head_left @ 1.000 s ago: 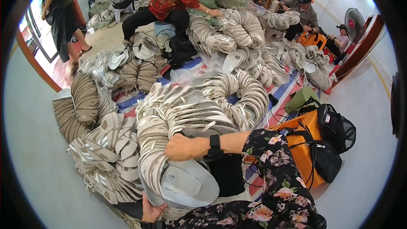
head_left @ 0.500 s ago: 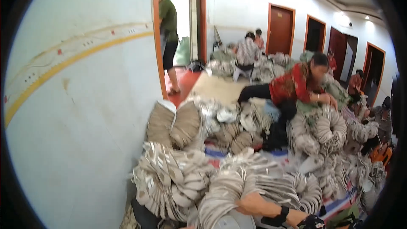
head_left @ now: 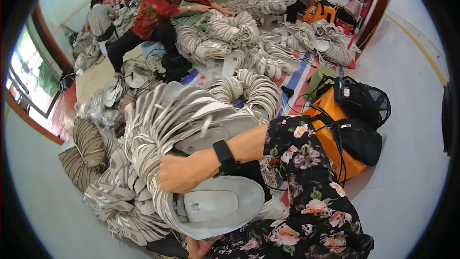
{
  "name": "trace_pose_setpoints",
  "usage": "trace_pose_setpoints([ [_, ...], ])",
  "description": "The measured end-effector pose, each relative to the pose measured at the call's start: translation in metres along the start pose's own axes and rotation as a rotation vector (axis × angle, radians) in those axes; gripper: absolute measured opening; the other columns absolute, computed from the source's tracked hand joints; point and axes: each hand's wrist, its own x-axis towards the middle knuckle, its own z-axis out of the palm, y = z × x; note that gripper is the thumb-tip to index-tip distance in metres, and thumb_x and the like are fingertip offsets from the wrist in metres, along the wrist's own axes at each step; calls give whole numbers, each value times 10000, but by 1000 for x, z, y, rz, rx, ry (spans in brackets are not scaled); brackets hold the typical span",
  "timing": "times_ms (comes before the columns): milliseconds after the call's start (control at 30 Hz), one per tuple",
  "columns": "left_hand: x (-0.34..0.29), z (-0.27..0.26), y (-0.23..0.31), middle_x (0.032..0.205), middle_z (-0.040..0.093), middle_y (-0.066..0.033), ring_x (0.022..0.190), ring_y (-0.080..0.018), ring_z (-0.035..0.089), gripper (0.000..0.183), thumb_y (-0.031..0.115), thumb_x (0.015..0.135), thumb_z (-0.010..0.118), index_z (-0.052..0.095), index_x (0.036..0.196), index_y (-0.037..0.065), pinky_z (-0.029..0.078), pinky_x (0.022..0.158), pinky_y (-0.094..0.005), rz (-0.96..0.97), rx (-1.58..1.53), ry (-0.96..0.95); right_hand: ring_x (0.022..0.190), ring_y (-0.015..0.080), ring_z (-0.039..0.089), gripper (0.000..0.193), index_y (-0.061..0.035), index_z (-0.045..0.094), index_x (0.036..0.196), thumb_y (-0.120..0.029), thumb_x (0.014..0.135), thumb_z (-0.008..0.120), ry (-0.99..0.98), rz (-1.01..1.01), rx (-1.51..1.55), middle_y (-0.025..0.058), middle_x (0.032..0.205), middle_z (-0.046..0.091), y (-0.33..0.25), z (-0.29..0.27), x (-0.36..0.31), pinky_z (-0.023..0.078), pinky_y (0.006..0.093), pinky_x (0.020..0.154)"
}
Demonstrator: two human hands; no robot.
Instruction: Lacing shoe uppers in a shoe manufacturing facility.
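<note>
Just on the near side of the right hand's (head_left: 181,172) fingers, and reaching out to their right, lies the end shoe upper (head_left: 250,200) of a thick bundle. Its long axis runs crosswise, left to right, rising a touch toward the right, with a pale inner pad (head_left: 211,205) facing up. The rest of the bundle (head_left: 153,120), grey-beige uppers packed edge to edge, curls round the left of those fingers and fans out beyond them.

The right hand is the nearer one to the upper's far edge, resting against the bundle there. From where I stand its fingers are curled in together, knuckles up; what they may have hold of underneath I can't tell. The left hand (head_left: 199,248) is at the near edge, seemingly touching it from below, and too much of it is hidden to say how its fingers stand.

Left of the right fingers sits another heap of uppers (head_left: 115,182); beyond them, a curved bundle (head_left: 261,88) rests by a striped sheet (head_left: 303,77). Off to their right, past the flowered sleeve (head_left: 306,177), there's an orange container (head_left: 327,108) with a black bag (head_left: 359,141) against it. Farthest out, a co-worker in red (head_left: 152,14) bends over more uppers.
</note>
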Motion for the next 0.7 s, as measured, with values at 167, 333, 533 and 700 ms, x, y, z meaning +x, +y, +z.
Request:
trace_pose_setpoints([
  [167, 45, 32, 26, 1409, 292, -160, 1246, -401, 329, 715, 557, 843, 422, 268, 1374, 102, 299, 942, -654, -200, -795, 44, 487, 227, 575, 129, -69, 599, 514, -195, 531, 613, 24, 33, -113, 74, 505, 553, 10, -58, -9, 384, 337, 415],
  [333, 117, 72, 112, 1172, 550, -137, 1071, -299, 534, 432, 349, 903, 434, 487, 1183, 24, 426, 944, -454, -77, -399, 104, 547, 210, 590, 77, -93, 603, 549, -147, 603, 591, 210, 196, -282, 87, 548, 572, 40, -112, -62, 410, 328, 454],
  [533, 268, 169, 227, 1374, 340, -116, 1239, -347, 352, 691, 445, 860, 513, 207, 1389, 123, 339, 946, -615, 221, -177, -623, 569, 269, 594, 136, -135, 661, 797, -186, 687, 599, 389, 800, -799, 108, 605, 588, 117, -202, -206, 476, 381, 538],
  [700, 274, 122, 202, 1348, 337, -165, 1233, -348, 352, 755, 379, 853, 557, 110, 1409, 131, 367, 930, -584, 270, 193, -219, 822, 347, 594, 220, -68, 626, 926, -189, 742, 607, 257, 1286, -652, 176, 849, 623, 208, -201, -371, 480, 409, 705],
])
